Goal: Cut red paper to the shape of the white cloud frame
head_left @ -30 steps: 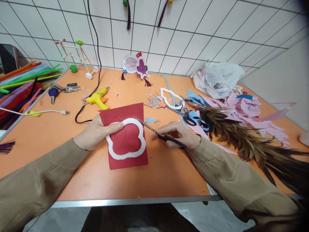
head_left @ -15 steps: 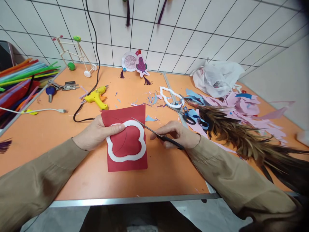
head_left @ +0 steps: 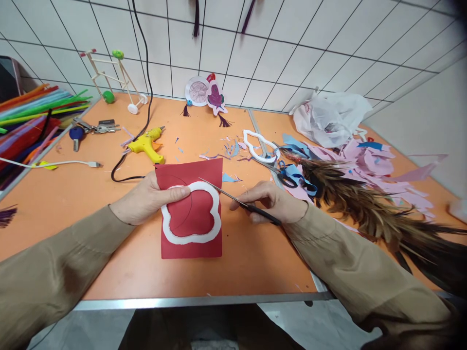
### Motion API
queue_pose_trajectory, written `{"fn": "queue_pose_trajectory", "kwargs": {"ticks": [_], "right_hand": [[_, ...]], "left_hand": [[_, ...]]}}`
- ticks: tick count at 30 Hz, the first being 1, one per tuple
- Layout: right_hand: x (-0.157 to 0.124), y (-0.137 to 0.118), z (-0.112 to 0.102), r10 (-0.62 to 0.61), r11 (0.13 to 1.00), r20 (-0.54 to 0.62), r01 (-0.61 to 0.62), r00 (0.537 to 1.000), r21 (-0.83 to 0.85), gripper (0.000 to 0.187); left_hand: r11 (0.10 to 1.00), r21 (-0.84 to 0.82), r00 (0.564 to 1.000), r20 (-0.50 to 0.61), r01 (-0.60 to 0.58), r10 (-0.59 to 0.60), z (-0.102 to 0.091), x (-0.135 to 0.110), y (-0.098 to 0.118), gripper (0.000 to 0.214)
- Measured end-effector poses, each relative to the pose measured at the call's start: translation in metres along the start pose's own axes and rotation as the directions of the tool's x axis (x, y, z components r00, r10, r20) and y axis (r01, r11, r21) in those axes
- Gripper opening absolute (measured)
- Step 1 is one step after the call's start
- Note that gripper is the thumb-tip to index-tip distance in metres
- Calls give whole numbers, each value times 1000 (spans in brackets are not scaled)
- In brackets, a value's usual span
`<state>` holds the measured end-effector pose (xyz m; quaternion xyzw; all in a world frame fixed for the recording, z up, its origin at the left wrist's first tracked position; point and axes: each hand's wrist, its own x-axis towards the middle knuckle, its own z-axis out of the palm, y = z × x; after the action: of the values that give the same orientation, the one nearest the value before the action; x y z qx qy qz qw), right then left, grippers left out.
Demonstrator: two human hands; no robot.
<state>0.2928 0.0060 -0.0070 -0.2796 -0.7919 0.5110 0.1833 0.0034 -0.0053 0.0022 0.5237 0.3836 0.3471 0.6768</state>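
My left hand point(head_left: 151, 194) grips the upper left side of a sheet of red paper point(head_left: 193, 214), thumb on top. Under that thumb a white scalloped frame point(head_left: 193, 238) lies flat against the paper, its middle cut out so red shows through. A thin curved line is drawn on the sheet near the thumb. Black-handled scissors point(head_left: 251, 208) are held in my right hand point(head_left: 272, 201), their blades pointing left across the paper's right edge, with the tip just above the frame's top. Whether the blades touch the paper I cannot tell.
A yellow glue gun point(head_left: 148, 146) with a black cord lies behind my left hand. Paper scraps point(head_left: 375, 165), a second pair of scissors point(head_left: 286, 180), another white frame point(head_left: 259, 148) and brown feathers point(head_left: 350, 199) cover the right side. Keys point(head_left: 95, 127) and colourful pipe cleaners point(head_left: 32, 112) are left.
Hardly anything differs. The right hand and scissors sit very slightly further right, and the red paper has tilted a touch; both holds are the same.
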Motion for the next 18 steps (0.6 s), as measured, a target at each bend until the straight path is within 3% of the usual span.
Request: {"fn": "queue_pose_trajectory", "kwargs": {"ticks": [11,18], "right_hand": [[-3,-2,-3,-1,1000,3,1,1000,-29,40],[-2,-4,-6,57,998,37,-55,998,-29,47]], "left_hand": [[1000,-21,1000,23,-16,17,4,0,3,12],[1000,-14,1000,6,13,-13,1,-1,1,15]]}}
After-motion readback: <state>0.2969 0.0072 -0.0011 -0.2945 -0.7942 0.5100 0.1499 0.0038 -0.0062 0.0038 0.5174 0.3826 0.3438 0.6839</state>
